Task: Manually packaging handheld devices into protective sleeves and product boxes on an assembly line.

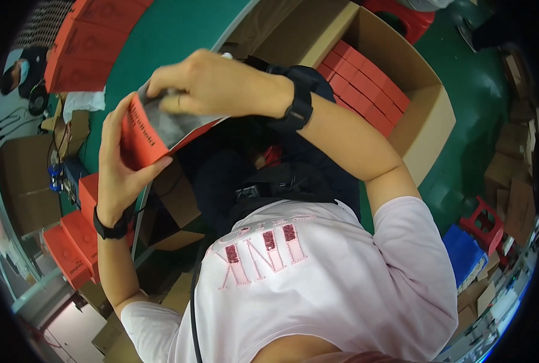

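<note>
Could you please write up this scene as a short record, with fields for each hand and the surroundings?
Left hand: grips an open red box
Right hand: at the box's opening, over grey material; slightly blurred
Cardboard carton: open, holding rows of red boxes
Upper left: more boxes, by a green tabletop
Far right: red stool

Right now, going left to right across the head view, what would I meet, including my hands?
A masked co-worker, your left hand gripping the open red box, your right hand at its opening, the packed red boxes, then the lower red stool.
</note>
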Motion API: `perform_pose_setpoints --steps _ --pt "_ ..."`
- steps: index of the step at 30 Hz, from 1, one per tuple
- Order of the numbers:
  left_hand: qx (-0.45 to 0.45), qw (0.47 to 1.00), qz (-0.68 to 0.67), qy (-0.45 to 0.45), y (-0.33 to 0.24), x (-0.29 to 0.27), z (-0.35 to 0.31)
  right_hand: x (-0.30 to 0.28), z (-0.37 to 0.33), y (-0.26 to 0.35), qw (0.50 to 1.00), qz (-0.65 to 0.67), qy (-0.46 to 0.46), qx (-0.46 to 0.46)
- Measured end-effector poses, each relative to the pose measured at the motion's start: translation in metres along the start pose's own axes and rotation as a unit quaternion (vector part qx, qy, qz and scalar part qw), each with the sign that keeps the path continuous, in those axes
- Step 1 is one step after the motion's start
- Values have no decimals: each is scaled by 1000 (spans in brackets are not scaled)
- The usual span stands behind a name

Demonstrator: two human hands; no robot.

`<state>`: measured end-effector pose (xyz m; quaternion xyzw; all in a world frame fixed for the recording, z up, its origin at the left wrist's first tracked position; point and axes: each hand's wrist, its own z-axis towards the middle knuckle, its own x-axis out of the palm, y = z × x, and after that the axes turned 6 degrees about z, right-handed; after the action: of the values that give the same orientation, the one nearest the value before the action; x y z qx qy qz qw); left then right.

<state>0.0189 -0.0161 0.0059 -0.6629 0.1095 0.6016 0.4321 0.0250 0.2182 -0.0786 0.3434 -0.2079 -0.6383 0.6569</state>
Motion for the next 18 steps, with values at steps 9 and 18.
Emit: perform_pose_setpoints --steps 9,18 --pt "-48 998 0 -48 19 -31 -4 10 37 -9 986 -92 122 66" --pt "-26 999 -22 -13 32 -17 -5 7 26 -29 984 -154 59 -67"
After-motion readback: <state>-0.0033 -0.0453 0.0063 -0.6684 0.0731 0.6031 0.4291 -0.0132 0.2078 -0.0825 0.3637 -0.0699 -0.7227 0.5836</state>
